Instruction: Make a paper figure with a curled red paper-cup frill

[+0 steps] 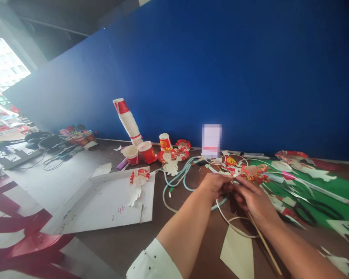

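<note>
Over the brown table, my left hand and my right hand meet, fingers closed and nearly touching. A thin wooden stick comes out from beneath my right hand and slants down toward me. Just above the right fingers is a red-and-gold frilled paper figure, its lower part hidden by the hand. What my left fingertips pinch is hidden. A looped white cord hangs below the hands, near a cream paper piece.
Leftward, a white box lid bears a paper doll. Behind stand stacked paper cups and a blue partition. Scissors and a pen lie over green paper at right. Pale-blue cable coils mid-table.
</note>
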{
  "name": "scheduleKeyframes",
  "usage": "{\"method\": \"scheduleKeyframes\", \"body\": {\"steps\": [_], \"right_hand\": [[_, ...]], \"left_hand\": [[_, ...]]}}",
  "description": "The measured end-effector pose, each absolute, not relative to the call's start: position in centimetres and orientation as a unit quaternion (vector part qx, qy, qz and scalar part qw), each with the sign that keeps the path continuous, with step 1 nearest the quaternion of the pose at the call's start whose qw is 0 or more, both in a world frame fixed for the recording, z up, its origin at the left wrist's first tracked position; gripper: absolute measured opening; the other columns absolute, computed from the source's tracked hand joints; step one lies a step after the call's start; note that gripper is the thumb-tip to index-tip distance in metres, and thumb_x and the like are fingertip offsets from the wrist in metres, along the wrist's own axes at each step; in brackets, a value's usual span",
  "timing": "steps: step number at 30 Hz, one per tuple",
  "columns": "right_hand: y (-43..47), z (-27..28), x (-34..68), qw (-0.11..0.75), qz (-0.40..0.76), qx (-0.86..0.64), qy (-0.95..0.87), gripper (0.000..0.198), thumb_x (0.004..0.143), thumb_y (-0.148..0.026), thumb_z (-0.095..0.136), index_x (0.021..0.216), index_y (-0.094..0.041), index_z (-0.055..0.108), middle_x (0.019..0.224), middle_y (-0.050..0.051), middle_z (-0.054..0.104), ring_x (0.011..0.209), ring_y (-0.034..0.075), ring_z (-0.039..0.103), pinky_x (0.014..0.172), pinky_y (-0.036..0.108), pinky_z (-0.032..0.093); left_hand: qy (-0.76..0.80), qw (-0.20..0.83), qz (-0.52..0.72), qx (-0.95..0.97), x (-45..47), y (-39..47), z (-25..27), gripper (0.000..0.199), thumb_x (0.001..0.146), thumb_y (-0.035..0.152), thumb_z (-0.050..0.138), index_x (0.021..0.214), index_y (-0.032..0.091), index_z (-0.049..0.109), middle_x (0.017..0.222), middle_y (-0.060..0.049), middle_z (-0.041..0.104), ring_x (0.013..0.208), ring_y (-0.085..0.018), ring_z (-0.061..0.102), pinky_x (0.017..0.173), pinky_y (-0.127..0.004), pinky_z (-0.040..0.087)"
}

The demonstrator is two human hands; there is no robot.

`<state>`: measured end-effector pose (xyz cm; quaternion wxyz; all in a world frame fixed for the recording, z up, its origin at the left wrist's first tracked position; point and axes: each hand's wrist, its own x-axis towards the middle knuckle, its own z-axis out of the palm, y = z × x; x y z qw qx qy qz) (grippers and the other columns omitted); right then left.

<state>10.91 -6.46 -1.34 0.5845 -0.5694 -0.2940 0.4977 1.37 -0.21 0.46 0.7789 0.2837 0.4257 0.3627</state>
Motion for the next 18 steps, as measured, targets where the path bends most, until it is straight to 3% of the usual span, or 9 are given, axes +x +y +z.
{"method": "scheduleKeyframes", "body": {"steps": [6, 18], "right_hand": [[-6.43, -1.35, 10.74, 0.603, 0.505, -0.557, -0.267, 0.071, 0.061, -0.032, 0.069, 0.128, -0.016, 0.054, 0.041, -0.005, 0.046, 0.037, 0.007, 0.035, 0.035, 0.016, 0.019], [-6.41, -1.19, 10.72, 0.595, 0.512, -0.547, -0.291, 0.066, 0.063, -0.034, 0.07, 0.125, -0.016, 0.057, 0.045, -0.004, 0.049, 0.039, 0.007, 0.037, 0.034, 0.016, 0.022]], "left_hand": [[0.41, 0.778, 0.372, 0.296, 1.42, -0.12, 0.06, 0.019, 0.062, 0.014, 0.079, 0.066, 0.007, 0.061, 0.056, 0.0, 0.056, 0.047, -0.006, 0.051, 0.049, -0.018, 0.043], [0.424, 0.759, 0.382, 0.314, 1.56, 0.09, -0.51, 0.025, 0.058, 0.021, 0.081, 0.065, 0.01, 0.059, 0.052, 0.002, 0.054, 0.041, -0.005, 0.047, 0.042, -0.017, 0.036]]}}
